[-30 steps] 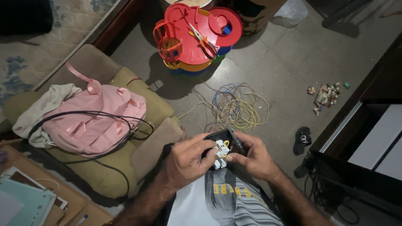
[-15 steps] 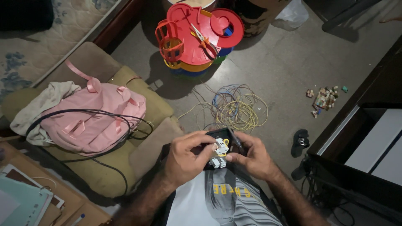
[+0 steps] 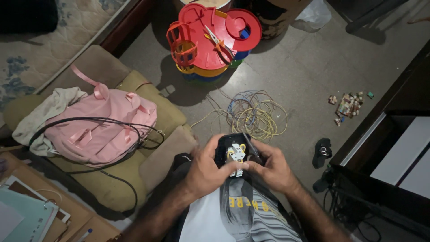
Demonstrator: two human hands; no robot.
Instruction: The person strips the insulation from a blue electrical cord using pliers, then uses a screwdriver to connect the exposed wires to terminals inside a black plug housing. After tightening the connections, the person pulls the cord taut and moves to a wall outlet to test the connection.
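The fingers of the left hand curl closed around the near and left side of a small black box with white and yellow fittings showing inside it, the fingertips pressing on the white parts. The fingers of the right hand close on the box from the other side, thumb and forefinger pinched at the fittings, and a thin dark tool or wire slants up from that grip; which of the two it is cannot be told. Both hands hold the box between them just above the person's lap, where a striped cloth lies.

Just beyond the fingers, on the floor, lies a loose tangle of yellow, blue and pale wires. Farther out past it stands a stack of red, yellow and blue plastic pieces with orange-handled pliers lying on top. To the right of the right hand a black sandal rests on the floor, and farther right and beyond it sits a small scatter of little parts near a dark cabinet.

To the left of the left hand an olive cushion carries a pink backpack with a black cable looped over it and a pale cloth beside it
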